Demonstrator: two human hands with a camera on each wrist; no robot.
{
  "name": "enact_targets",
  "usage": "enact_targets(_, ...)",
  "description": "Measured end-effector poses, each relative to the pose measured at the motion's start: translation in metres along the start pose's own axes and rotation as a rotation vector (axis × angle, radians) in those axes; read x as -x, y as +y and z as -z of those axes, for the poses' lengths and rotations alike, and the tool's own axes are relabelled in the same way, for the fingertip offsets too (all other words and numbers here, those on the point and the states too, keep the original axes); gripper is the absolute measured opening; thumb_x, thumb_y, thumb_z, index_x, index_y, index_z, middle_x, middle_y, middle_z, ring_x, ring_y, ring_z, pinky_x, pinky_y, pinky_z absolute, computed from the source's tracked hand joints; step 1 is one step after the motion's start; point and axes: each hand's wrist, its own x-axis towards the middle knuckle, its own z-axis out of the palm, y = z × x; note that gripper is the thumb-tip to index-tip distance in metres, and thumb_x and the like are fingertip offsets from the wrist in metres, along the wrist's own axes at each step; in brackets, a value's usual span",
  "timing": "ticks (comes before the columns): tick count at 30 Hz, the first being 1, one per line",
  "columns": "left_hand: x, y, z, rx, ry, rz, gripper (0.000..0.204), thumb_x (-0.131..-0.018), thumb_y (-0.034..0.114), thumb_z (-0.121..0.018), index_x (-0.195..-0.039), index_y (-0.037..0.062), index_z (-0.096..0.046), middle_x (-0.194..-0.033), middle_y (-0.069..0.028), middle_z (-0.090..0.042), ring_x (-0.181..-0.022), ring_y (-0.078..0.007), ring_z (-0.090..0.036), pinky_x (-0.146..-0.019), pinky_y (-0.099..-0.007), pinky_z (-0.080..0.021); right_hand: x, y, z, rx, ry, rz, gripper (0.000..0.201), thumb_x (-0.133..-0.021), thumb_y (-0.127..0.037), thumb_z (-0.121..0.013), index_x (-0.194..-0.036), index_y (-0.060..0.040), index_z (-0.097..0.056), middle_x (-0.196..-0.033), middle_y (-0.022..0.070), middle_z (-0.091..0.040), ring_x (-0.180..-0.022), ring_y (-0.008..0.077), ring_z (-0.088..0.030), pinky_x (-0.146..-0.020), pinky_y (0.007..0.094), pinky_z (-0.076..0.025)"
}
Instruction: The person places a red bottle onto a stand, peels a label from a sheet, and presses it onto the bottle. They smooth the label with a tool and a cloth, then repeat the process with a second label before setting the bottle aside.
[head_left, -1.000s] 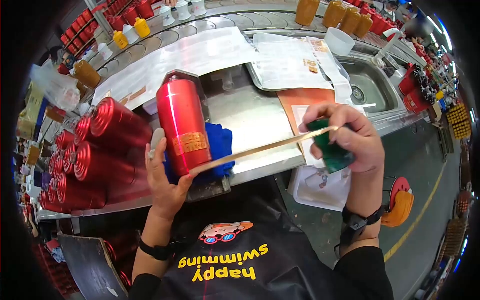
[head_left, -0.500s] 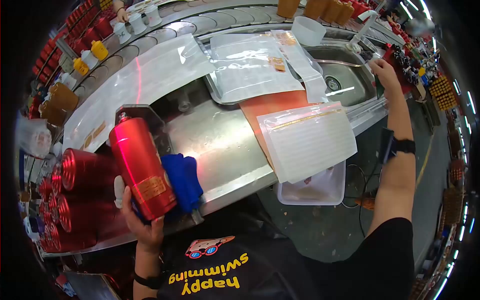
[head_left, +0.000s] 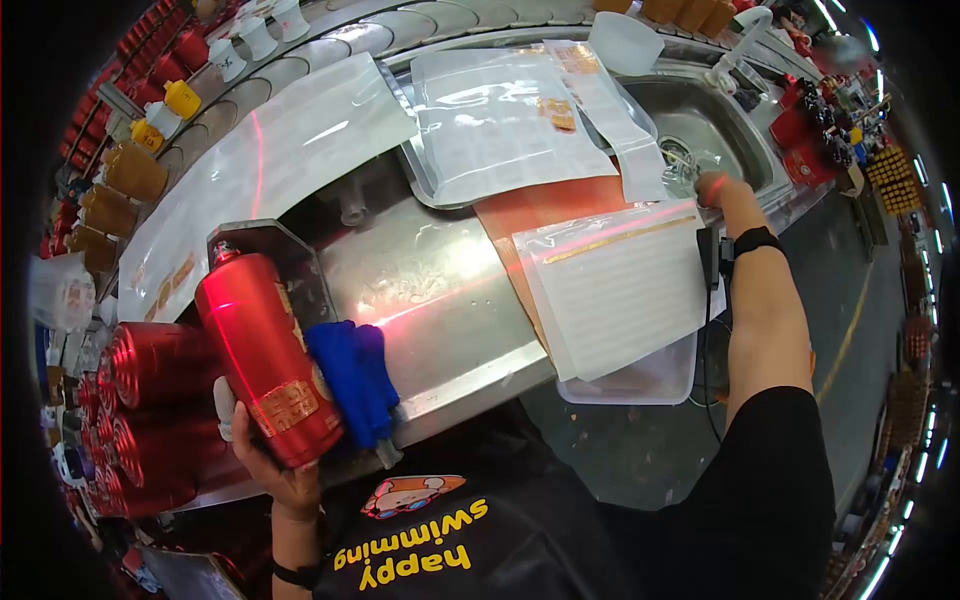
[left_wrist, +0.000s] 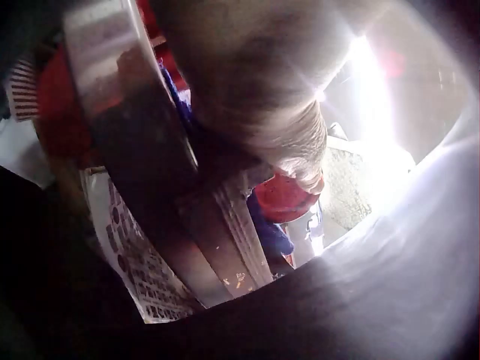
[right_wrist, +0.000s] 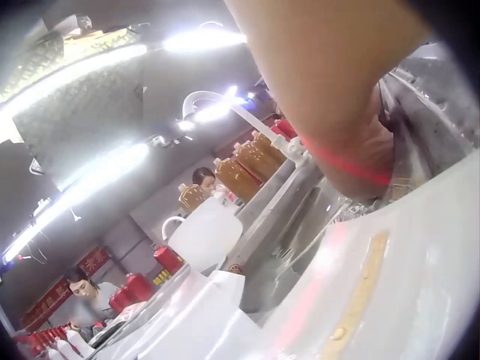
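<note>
My left hand holds the lower end of a red bottle, its thumb at the base and a pale-covered finger along the side. The bottle lies tilted beside a blue cloth, with a gold decal near its base. My right hand reaches down into the steel sink, right at some clear water. Its fingers are largely hidden, and I cannot tell what they hold. In the right wrist view, the same hand dips past the sink's edge.
Several red bottles are stacked at the left. White backing sheets cover a tray beside the sink, and another sheet with a gold strip overhangs the counter's front edge above a white tub. A faucet and white bowl stand behind.
My right hand has left the gold strip that was stretched between both hands, moved right with a green piece, then lowered into the sink. My left hand has moved round the bottle's base.
</note>
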Motion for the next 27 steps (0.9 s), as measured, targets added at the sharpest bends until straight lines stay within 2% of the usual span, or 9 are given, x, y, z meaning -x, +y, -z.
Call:
enact_targets(1, 0.0, 0.001, 0.0, 0.007, -0.001, 0.004, 0.095, -0.089, 0.06, -0.06, -0.148, -0.0048, -0.022, -0.149, -0.0185, -0.033, -0.136, -0.0304, -0.038, -0.112, -0.042, -0.031, -0.023, 0.011, -0.009, 0.013, 0.024, -0.053, 0.034, -0.088, -0.018, -0.058, -0.12, -0.0078, -0.067, -0.13, 0.0128, -0.063, -0.122, 0.0295, -0.059, -0.1, 0.0465, -0.048)
enact_targets(3, -0.003, 0.004, -0.002, 0.017, -0.002, 0.015, 0.096, -0.089, 0.06, -0.061, -0.149, -0.0048, -0.022, -0.149, -0.0184, -0.033, -0.136, -0.0301, -0.038, -0.112, -0.0423, -0.031, 0.03, 0.003, 0.018, -0.314, 0.323, -0.297, 0.033, -0.088, -0.02, -0.06, -0.118, -0.0089, -0.068, -0.129, 0.0123, -0.063, -0.123, 0.0337, -0.057, -0.098, 0.0474, -0.049)
enact_targets(8, -0.01, 0.01, -0.006, 0.037, -0.005, 0.012, 0.094, -0.09, 0.059, -0.059, -0.149, -0.004, -0.022, -0.151, -0.0197, -0.029, -0.138, -0.032, -0.035, -0.113, -0.0441, -0.032, 0.087, -0.002, 0.025, -0.22, 0.855, -0.078, 0.015, -0.088, -0.015, -0.065, -0.097, -0.0048, -0.07, -0.113, 0.0141, -0.064, -0.107, 0.0395, -0.058, -0.091, 0.0452, -0.048)
enact_targets(10, -0.014, 0.011, -0.006, 0.007, -0.026, -0.027, 0.088, -0.093, 0.058, -0.053, -0.149, -0.0035, -0.023, -0.156, -0.0227, -0.023, -0.144, -0.0345, -0.028, -0.115, -0.0463, -0.028, 0.133, -0.032, 0.038, -0.468, 1.004, 0.255, 0.009, -0.086, -0.007, -0.063, -0.093, -0.0031, -0.068, -0.109, 0.0143, -0.064, -0.103, 0.0368, -0.059, -0.089, 0.0441, -0.048)
enact_targets(16, -0.01, 0.007, -0.003, 0.02, -0.047, -0.02, 0.085, -0.094, 0.055, -0.054, -0.149, -0.0023, -0.023, -0.156, -0.0216, -0.024, -0.143, -0.0333, -0.03, -0.114, -0.0452, -0.03, 0.176, -0.115, 0.034, -0.503, 0.957, 0.481, 0.012, -0.085, -0.007, -0.065, -0.095, -0.0001, -0.067, -0.107, 0.0146, -0.064, -0.102, 0.0341, -0.059, -0.09, 0.0402, -0.047)
enact_targets(17, -0.014, 0.014, -0.003, 0.005, -0.056, -0.03, 0.084, -0.095, 0.054, -0.054, -0.149, -0.0021, -0.024, -0.157, -0.0219, -0.022, -0.143, -0.0332, -0.03, -0.114, -0.045, -0.03, 0.178, -0.119, 0.038, -0.564, 1.045, 0.533, 0.016, -0.083, -0.006, -0.067, -0.098, -0.0006, -0.071, -0.099, 0.0151, -0.065, -0.091, 0.0361, -0.06, -0.085, 0.042, -0.049)
enact_targets(21, -0.014, 0.015, -0.005, 0.032, -0.046, -0.018, 0.081, -0.095, 0.054, -0.054, -0.149, 0.0001, -0.026, -0.159, -0.0229, -0.018, -0.145, -0.034, -0.026, -0.114, -0.0446, -0.029, 0.206, -0.138, 0.062, -0.643, 0.775, 0.687, 0.022, -0.084, -0.01, -0.069, -0.103, 0.0006, -0.066, -0.112, 0.0149, -0.061, -0.105, 0.0335, -0.058, -0.091, 0.04, -0.047)
enact_targets(24, -0.016, 0.017, -0.006, 0.063, -0.041, -0.011, 0.082, -0.094, 0.055, -0.055, -0.148, 0.0002, -0.027, -0.159, -0.0227, -0.019, -0.145, -0.0342, -0.025, -0.115, -0.0446, -0.028, 0.189, -0.16, 0.06, -0.624, 0.691, 0.684, 0.031, -0.081, -0.015, -0.074, -0.104, 0.0021, -0.064, -0.119, 0.0156, -0.059, -0.104, 0.0321, -0.058, -0.089, 0.0398, -0.048)
enact_targets(27, -0.017, 0.018, -0.006, 0.059, -0.034, -0.011, 0.084, -0.093, 0.056, -0.057, -0.148, 0.0001, -0.028, -0.159, -0.0225, -0.019, -0.145, -0.0341, -0.025, -0.115, -0.0445, -0.027, 0.184, -0.164, 0.066, -0.635, 0.689, 0.653, 0.034, -0.077, -0.017, -0.077, -0.1, 0.0017, -0.061, -0.109, 0.0137, -0.057, -0.099, 0.03, -0.057, -0.086, 0.0386, -0.048)
